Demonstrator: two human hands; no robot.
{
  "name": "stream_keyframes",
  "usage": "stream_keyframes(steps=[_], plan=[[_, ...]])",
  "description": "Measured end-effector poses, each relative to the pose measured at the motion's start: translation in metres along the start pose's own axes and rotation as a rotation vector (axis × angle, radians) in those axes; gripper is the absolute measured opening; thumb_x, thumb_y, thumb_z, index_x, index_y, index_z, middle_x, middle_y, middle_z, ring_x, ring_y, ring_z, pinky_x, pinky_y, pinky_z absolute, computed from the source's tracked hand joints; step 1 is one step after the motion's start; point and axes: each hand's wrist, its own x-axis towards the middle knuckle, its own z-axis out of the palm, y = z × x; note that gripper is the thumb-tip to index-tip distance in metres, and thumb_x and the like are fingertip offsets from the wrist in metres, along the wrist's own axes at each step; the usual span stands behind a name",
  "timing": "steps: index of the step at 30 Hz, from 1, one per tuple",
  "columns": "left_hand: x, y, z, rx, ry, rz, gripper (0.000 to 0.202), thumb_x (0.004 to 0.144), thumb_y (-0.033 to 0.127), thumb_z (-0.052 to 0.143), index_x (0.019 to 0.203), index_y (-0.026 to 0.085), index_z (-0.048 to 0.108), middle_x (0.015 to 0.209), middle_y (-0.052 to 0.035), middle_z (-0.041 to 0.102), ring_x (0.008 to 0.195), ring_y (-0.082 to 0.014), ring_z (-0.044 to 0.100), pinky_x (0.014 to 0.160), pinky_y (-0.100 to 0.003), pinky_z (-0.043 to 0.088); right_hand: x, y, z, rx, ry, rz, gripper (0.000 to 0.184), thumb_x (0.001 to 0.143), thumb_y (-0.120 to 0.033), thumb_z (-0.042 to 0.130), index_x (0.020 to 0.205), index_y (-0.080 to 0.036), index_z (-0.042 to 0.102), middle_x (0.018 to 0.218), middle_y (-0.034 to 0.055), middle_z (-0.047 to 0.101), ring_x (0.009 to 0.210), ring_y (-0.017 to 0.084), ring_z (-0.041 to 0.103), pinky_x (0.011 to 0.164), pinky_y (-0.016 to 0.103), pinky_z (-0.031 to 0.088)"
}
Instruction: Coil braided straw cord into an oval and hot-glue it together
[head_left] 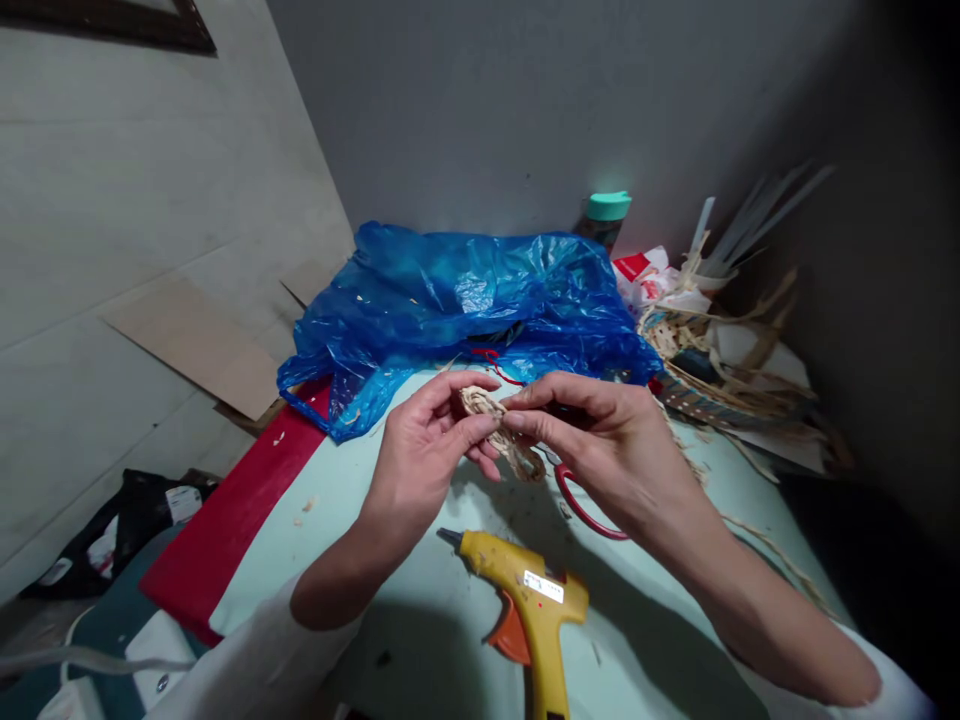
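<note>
My left hand (pixel 431 440) and my right hand (pixel 592 435) meet above a pale green table top (pixel 360 500). Together they pinch a small woven piece of dried straw (pixel 501 432); the left fingers curl round its upper end, the right thumb and forefinger press on its middle, and its lower end hangs down. A yellow glue gun (pixel 525 600) with an orange trigger lies on the table just below my hands, nozzle pointing left. Red-handled scissors (pixel 585 510) lie partly hidden under my right hand.
A crumpled blue plastic bag (pixel 465 300) lies behind my hands. At the right are a basket with straw strips (pixel 712 370) and a teal-lidded bottle (pixel 604 215). A red board (pixel 240 500) edges the table on the left; a black bag (pixel 112 530) sits beyond.
</note>
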Motion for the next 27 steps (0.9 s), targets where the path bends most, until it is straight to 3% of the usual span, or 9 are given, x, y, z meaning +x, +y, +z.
stream_keyframes(steps=[6, 11, 15, 17, 20, 23, 27], plan=[[0.004, -0.004, -0.005, 0.0, 0.025, 0.056, 0.026, 0.081, 0.015, 0.075, 0.107, 0.02, 0.074, 0.075, 0.003, 0.069, 0.053, -0.0109, 0.066, 0.052, -0.022, 0.056, 0.005, -0.005, -0.008, -0.055, -0.084, -0.021, 0.019, 0.087, -0.034, 0.065, 0.088, -0.025, 0.082, 0.079, 0.0006, 0.077, 0.07, 0.02, 0.067, 0.065, 0.031, 0.05], [0.003, -0.006, -0.006, -0.052, -0.037, 0.051, 0.027, 0.083, 0.014, 0.074, 0.108, 0.024, 0.076, 0.078, 0.0028, 0.07, 0.053, -0.0102, 0.065, 0.054, -0.022, 0.057, 0.005, -0.003, -0.008, -0.065, 0.044, -0.045, 0.021, 0.091, -0.036, 0.064, 0.086, -0.023, 0.08, 0.076, 0.0009, 0.073, 0.064, 0.016, 0.063, 0.058, 0.027, 0.048], [0.0, -0.005, -0.005, -0.121, -0.117, -0.01, 0.026, 0.085, 0.017, 0.074, 0.11, 0.025, 0.076, 0.078, 0.0014, 0.068, 0.054, -0.0108, 0.064, 0.051, -0.021, 0.056, 0.006, -0.006, -0.013, -0.082, 0.1, -0.056, 0.016, 0.089, -0.032, 0.064, 0.088, -0.021, 0.076, 0.077, 0.0016, 0.073, 0.067, 0.017, 0.065, 0.062, 0.027, 0.051], [0.0, -0.003, -0.005, -0.171, -0.133, -0.043, 0.026, 0.085, 0.017, 0.074, 0.11, 0.025, 0.075, 0.08, 0.001, 0.067, 0.055, -0.0103, 0.062, 0.048, -0.02, 0.055, 0.007, -0.008, -0.016, -0.098, 0.046, -0.061, 0.017, 0.09, -0.034, 0.065, 0.09, -0.021, 0.075, 0.08, 0.0015, 0.074, 0.069, 0.016, 0.066, 0.065, 0.026, 0.051], [-0.001, -0.001, -0.005, -0.208, -0.117, -0.043, 0.023, 0.085, 0.017, 0.073, 0.106, 0.025, 0.075, 0.085, 0.0009, 0.067, 0.056, -0.0096, 0.062, 0.05, -0.021, 0.055, 0.007, -0.009, -0.018, -0.146, -0.14, -0.048, 0.02, 0.091, -0.041, 0.067, 0.097, -0.024, 0.074, 0.089, 0.001, 0.075, 0.075, 0.017, 0.067, 0.066, 0.026, 0.05], [-0.001, -0.001, -0.007, -0.186, -0.083, -0.003, 0.018, 0.085, 0.019, 0.074, 0.102, 0.024, 0.075, 0.087, 0.0005, 0.065, 0.063, -0.0115, 0.062, 0.054, -0.022, 0.055, 0.006, -0.005, -0.013, -0.207, -0.306, 0.007, 0.026, 0.093, -0.048, 0.063, 0.095, -0.023, 0.072, 0.085, 0.0025, 0.074, 0.069, 0.018, 0.063, 0.059, 0.028, 0.046], [-0.002, -0.006, -0.01, -0.131, -0.045, 0.029, 0.011, 0.084, 0.019, 0.072, 0.095, 0.023, 0.074, 0.08, 0.0014, 0.063, 0.065, -0.012, 0.058, 0.054, -0.022, 0.049, 0.003, 0.0, -0.004, -0.289, -0.344, 0.046, 0.035, 0.097, -0.05, 0.054, 0.083, -0.022, 0.07, 0.073, 0.0025, 0.068, 0.062, 0.017, 0.057, 0.055, 0.029, 0.04]])
